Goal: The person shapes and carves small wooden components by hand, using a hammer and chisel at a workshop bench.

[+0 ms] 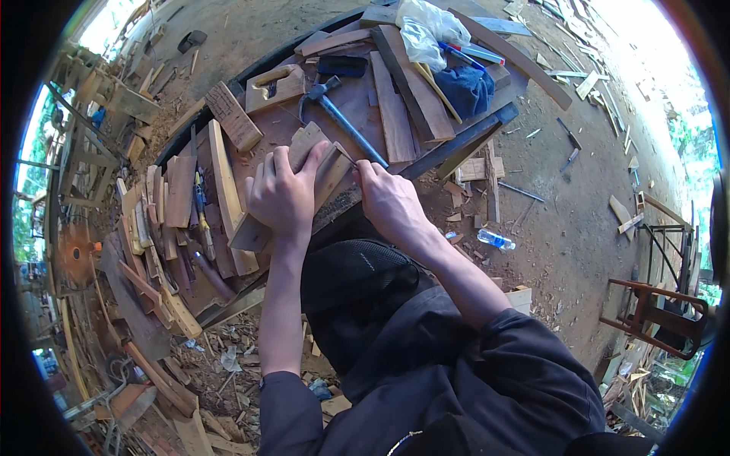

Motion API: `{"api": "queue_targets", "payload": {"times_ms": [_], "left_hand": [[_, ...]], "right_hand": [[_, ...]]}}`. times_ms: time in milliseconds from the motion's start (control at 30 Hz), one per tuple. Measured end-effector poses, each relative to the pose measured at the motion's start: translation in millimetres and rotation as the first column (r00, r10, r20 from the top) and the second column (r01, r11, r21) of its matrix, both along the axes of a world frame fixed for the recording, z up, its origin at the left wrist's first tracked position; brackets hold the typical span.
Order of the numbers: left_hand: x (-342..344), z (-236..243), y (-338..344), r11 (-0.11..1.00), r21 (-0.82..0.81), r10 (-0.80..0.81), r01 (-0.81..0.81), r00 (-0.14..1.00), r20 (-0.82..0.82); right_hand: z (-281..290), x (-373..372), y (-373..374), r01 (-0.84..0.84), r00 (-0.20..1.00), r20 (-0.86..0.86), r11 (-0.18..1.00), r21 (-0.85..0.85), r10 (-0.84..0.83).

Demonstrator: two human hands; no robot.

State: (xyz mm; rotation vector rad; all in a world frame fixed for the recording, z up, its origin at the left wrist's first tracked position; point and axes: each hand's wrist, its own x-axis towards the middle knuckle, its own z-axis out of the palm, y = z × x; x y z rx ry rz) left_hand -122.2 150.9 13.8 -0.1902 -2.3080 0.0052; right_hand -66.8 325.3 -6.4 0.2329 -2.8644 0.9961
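My left hand [281,190] is closed around a short piece of light wood [332,173], its thumb along the top. The wood lies slanted at the near edge of the workbench. At the wood's right end, my right hand [386,196] pinches a thin dark sliver-like tool [345,154]; most of it is hidden by the fingers, so its kind is unclear. Just beyond both hands lies a hammer [346,121] with a blue handle. A wooden block with a slotted handle hole [275,88] rests farther back on the bench.
Left of my hands, several wood strips and hand tools [201,216] crowd the bench. Boards [414,83], a white plastic bag [426,34] and a dark blue cloth [465,90] lie at the far right. A plastic bottle [496,240] and scraps litter the ground.
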Motion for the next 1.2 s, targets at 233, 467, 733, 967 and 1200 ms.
{"api": "queue_targets", "payload": {"times_ms": [233, 467, 733, 967, 1200], "left_hand": [[1.9, -8.2, 6.4, 0.998, 0.033, -0.054, 0.057, 0.994, -0.099], [-0.8, -10.1, 7.2, 0.999, 0.033, -0.035, 0.039, 0.992, -0.123], [-3.5, -3.8, 10.9, 0.998, 0.049, -0.04, 0.047, 0.992, -0.12], [-12.5, -2.3, 0.4, 0.998, 0.055, -0.013, 0.019, 0.994, -0.105], [-21.0, -0.9, -17.8, 0.997, 0.081, -0.001, 0.01, 0.995, -0.103]], "right_hand": [[1.7, 26.3, 14.4, -0.002, 0.998, -0.066, 0.998, 0.056, 0.006], [6.4, 77.9, 32.2, 0.04, 0.999, -0.03, 0.993, 0.113, -0.037], [20.4, 60.3, 18.0, 0.051, 0.998, 0.025, 0.986, 0.162, -0.055], [1.7, 24.2, -5.2, 0.063, 0.997, 0.033, 0.988, 0.138, -0.068], [41.7, 64.6, 7.4, -0.044, 0.993, 0.116, 0.987, 0.153, 0.027]]}}
